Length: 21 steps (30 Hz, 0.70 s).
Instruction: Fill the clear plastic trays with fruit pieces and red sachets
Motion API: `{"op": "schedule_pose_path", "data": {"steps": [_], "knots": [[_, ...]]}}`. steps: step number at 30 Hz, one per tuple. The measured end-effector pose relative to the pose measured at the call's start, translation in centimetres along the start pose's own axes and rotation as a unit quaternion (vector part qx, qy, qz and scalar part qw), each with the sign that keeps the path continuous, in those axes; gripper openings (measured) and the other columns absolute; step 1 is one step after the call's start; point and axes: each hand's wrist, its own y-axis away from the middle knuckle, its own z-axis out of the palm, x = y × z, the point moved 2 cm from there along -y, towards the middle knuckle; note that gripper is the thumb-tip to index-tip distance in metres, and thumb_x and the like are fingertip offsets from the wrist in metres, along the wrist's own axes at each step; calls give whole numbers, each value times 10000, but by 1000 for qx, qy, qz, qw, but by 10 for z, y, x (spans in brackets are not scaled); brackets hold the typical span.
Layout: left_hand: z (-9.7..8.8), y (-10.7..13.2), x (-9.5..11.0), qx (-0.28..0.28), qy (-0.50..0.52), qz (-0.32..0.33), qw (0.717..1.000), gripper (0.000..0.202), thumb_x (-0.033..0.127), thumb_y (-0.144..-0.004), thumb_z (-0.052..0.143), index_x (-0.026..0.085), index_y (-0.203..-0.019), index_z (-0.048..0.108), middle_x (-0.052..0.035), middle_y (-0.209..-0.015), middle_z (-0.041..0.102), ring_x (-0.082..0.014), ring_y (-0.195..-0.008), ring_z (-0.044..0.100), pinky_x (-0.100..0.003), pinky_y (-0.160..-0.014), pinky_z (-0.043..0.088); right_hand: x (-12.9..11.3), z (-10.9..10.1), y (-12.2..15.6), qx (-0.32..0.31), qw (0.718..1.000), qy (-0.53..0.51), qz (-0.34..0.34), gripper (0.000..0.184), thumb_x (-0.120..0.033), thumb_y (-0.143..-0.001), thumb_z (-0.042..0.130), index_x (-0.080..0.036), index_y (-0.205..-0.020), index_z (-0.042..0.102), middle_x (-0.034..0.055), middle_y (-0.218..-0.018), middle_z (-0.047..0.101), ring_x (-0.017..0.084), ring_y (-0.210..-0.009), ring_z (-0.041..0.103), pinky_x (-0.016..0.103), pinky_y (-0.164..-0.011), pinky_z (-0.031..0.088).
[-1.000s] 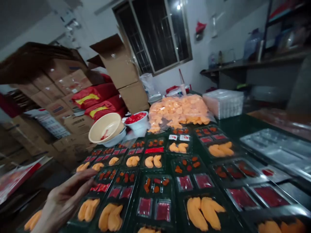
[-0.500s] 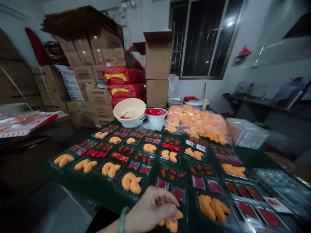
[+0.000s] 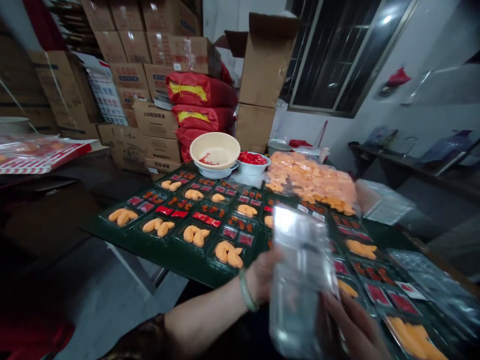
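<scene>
A clear plastic tray [image 3: 298, 285], blurred by motion, stands on end in front of me above the table; I cannot make out whether it is one tray or several nested. My left hand [image 3: 263, 274], with a pale green bangle at the wrist, grips its left side. On its lower right side my right hand [image 3: 356, 322] closes around the edge, the fingers partly smeared. Filled trays lie behind and beside it, with orange curved pieces [image 3: 228, 254], red sachets [image 3: 212, 221] and small reddish-brown bits in separate compartments. The held tray hides some of them.
On the dark green table [image 3: 180, 265] stand a cream basin [image 3: 214, 149], a white bowl of red packets [image 3: 253, 162] and a large clear bag of orange pieces [image 3: 311, 180]. Stacked clear trays [image 3: 431, 275] lie at right. Cartons [image 3: 157, 120] and red sacks [image 3: 202, 90] rise behind.
My left hand has left the orange pieces in a front tray and now holds a clear tray. My right hand has come into view on that tray. The view has shifted.
</scene>
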Motion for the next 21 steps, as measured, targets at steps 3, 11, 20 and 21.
{"op": "schedule_pose_path", "data": {"steps": [3, 11, 20, 21], "knots": [[-17, 21, 38, 35, 42, 89, 994, 901, 640, -493, 690, 84, -1186, 540, -138, -1106, 611, -310, -1142, 466, -397, -981, 301, -1, 32, -27, -70, 996, -31, 49, 316, -577, -757, 535, -262, -747, 556, -28, -505, 490, 146, -409, 474, 268, -372, 384], [-48, 30, 85, 53, 38, 188, 980, 668, 534, -590, 628, 84, -1082, 578, -134, -996, 642, -311, -1078, 523, -415, -963, 335, -59, 93, -76, 105, 878, 412, -221, 314, -503, -737, 559, -196, -800, 574, 85, -741, 596, 239, -730, 559, 280, -536, 352], [-60, 23, 82, 139, 57, 195, 969, 655, 769, -590, 506, 126, -652, 614, -42, -501, 548, -292, -866, 612, -399, -854, 436, -79, 144, -76, -149, 938, 220, -221, 322, -465, -740, 551, -199, -591, 448, -41, -468, 436, 104, -458, 411, 230, -488, 299], [-63, 23, 81, 152, 58, 198, 967, 665, 777, -593, 494, 124, -639, 613, -40, -493, 542, -283, -828, 617, -395, -835, 444, -81, 145, -79, -158, 946, 201, -199, 338, -457, -698, 589, -199, -558, 423, -45, -463, 421, 99, -455, 396, 228, -481, 290]]}}
